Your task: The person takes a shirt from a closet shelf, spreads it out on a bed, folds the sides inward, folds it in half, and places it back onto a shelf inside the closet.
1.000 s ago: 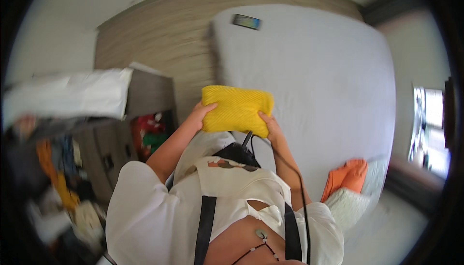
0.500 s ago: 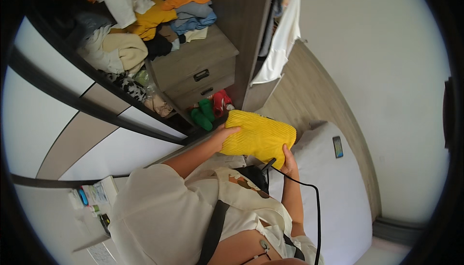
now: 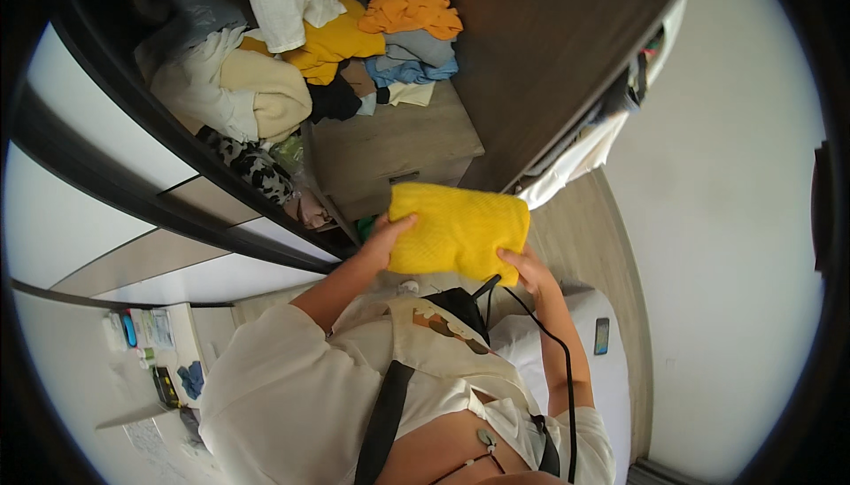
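Note:
A folded yellow ribbed garment (image 3: 458,230) is held level in front of my body by both hands. My left hand (image 3: 386,239) grips its left end, thumb on top. My right hand (image 3: 524,265) clasps the lower right corner, thumb also on the upper side. Fingers beneath the cloth are hidden. Beyond the garment stands an open wardrobe with a wooden drawer unit (image 3: 390,140), whose front the garment partly covers. On the unit lie an orange garment (image 3: 410,7), a mustard yellow one (image 3: 341,42) and blue and grey clothes (image 3: 416,57), loosely heaped.
Cream clothes (image 3: 266,91) and a black-and-white patterned cloth (image 3: 257,171) fill the wardrobe's left side, beside the sliding door (image 3: 221,242). A bed (image 3: 593,379) with a phone (image 3: 602,336) on it is at the right. A black cable (image 3: 562,352) hangs by my right arm.
My view has moved nearer the wardrobe. The garment now hides the lower drawer and most of the green and red things below it. Both hands keep their hold.

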Demonstrator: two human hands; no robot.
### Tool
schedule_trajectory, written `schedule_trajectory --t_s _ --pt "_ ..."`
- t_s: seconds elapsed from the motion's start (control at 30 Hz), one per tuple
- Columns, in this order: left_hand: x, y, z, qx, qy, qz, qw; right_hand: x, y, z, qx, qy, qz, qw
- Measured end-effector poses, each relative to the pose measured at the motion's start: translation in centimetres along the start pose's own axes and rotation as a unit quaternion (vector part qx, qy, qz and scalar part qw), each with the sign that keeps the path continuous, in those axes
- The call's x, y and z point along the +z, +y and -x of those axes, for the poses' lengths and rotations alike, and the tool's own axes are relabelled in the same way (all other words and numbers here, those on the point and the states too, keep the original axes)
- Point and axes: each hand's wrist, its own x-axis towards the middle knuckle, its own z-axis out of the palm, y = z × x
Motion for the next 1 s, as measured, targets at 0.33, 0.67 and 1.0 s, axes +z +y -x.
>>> schedule_trajectory --t_s 0.33,0.67,1.0 --pt "-4.1 12.6 -6.5 0.366 0.177 -0.173 0.897 6.5 -7.9 -17.5 -0.181 0.016 0.083 0.98" --pt "1.2 11.5 -9.9 0.393 0.204 -0.763 0.471 8.6 -15.1 -25.7 -0.48 0.204 0.376 0.766" --pt "-0.5 9.9 -11.4 0.295 0.193 -0.787 0.507 12.1 -24.6 -30.7 -0.497 0.357 0.435 0.66"
